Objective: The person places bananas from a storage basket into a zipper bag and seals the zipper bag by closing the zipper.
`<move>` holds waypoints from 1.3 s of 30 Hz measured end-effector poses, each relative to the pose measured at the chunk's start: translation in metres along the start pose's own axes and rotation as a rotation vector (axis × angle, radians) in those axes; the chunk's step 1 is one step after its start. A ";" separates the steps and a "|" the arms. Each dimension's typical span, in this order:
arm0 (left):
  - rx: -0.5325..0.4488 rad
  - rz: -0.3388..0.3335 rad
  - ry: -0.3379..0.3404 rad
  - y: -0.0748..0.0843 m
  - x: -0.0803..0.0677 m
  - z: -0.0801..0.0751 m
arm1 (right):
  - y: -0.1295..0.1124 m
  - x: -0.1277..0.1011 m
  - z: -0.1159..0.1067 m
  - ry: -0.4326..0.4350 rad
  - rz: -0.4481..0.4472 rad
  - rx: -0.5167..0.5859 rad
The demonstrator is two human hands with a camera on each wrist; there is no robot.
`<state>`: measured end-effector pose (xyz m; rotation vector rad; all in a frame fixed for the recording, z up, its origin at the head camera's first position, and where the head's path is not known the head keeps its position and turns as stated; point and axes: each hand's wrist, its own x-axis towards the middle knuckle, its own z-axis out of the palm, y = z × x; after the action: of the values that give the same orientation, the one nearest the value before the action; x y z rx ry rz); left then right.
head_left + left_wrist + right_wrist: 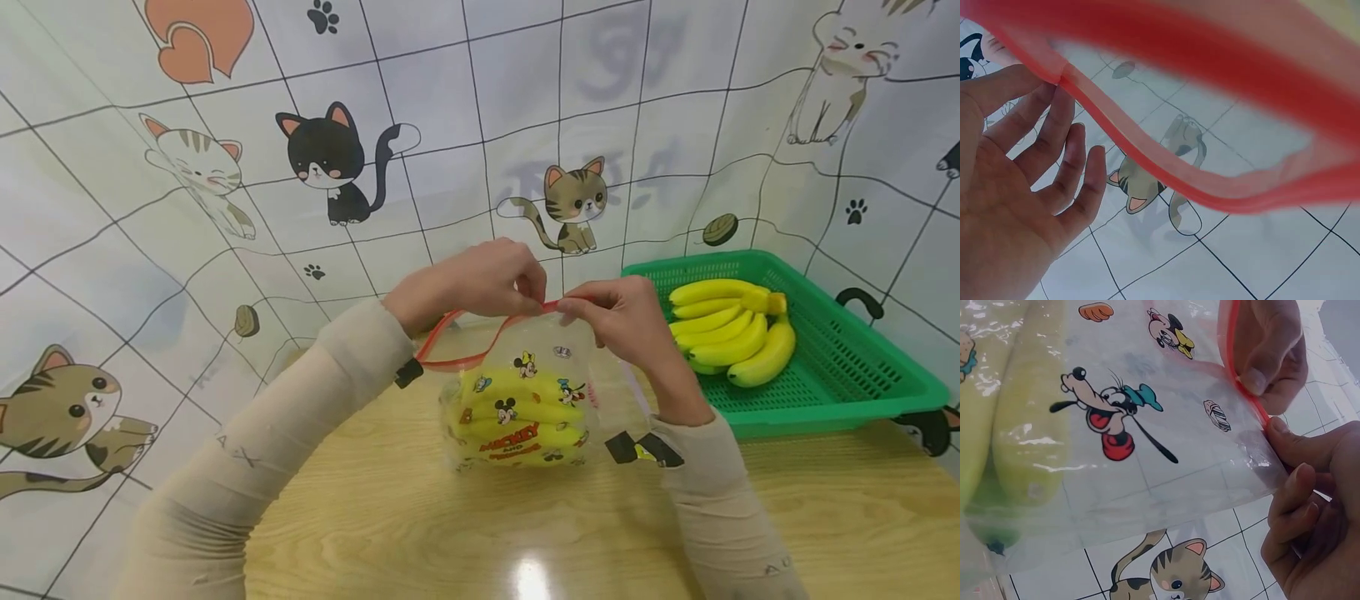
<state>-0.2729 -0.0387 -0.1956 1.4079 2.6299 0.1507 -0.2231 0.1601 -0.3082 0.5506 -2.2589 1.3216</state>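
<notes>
A clear zip bag [517,408] printed with cartoon figures stands on the table, with yellow bananas [1029,412] inside it. Its red zip edge [1129,140] gapes on the left side and comes together near the right corner. My left hand [491,279] pinches the red edge between thumb and fingertips, left of the other hand. At the right corner, my right hand [626,321] pinches the same edge with thumb and forefinger, its other fingers curled below. In the right wrist view both hands are close together along the zip.
To the right, a green plastic basket [847,392] with a black handle holds a bunch of bananas [731,329]. The wooden table [375,517] lies under the bag. Behind it hangs a white cloth [442,108] with a grid and cat drawings.
</notes>
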 end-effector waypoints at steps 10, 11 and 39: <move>0.007 -0.006 -0.070 -0.005 -0.004 -0.005 | 0.003 0.000 -0.007 -0.039 0.047 0.021; 0.006 -0.001 -0.076 -0.006 -0.005 -0.005 | 0.003 0.000 -0.008 -0.043 0.054 0.025; -0.088 0.002 0.041 -0.031 -0.007 0.014 | 0.004 0.004 0.002 -0.015 0.091 -0.012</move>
<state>-0.2918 -0.0615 -0.2140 1.3944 2.6196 0.2946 -0.2284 0.1600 -0.3097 0.4602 -2.3271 1.3505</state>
